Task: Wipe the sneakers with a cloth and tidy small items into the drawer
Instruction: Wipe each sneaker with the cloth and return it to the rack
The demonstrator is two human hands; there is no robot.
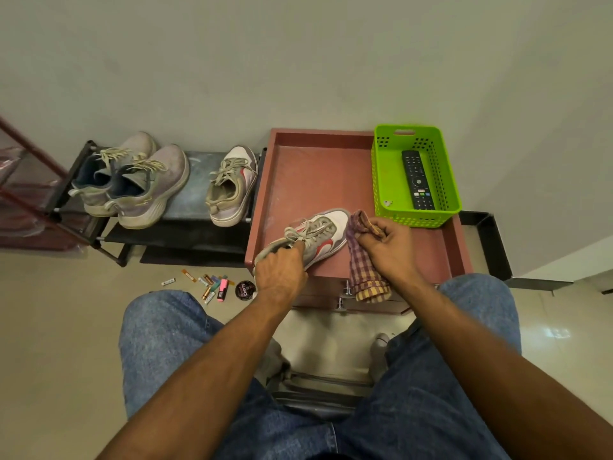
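Head view: person seated, knees in blue jeans, both forearms reaching forward to a low red-brown counter (298, 180) with a raised rim. Left hand (280, 272) grips the heel end of a grey-white sneaker (318, 235) with a red side stripe; the shoe lies on the counter's near left part, toe pointing toward the right hand. Right hand (386, 244), grip closed around a bunched checked cloth (363, 267), sits just beside the toe; the cloth's loose end hangs over the counter's front edge, past the metal drawer knobs (345, 295). Green basket (414, 174) stands at the counter's far right corner, a black remote (417, 180) lying inside. Left of the counter, a dark shoe rack (195, 180) carries the matching single sneaker (232, 185) and a greyish pair (132, 180). On the floor near the left knee: markers and batteries (214, 287) scattered, a round tin (245, 289) beside them.
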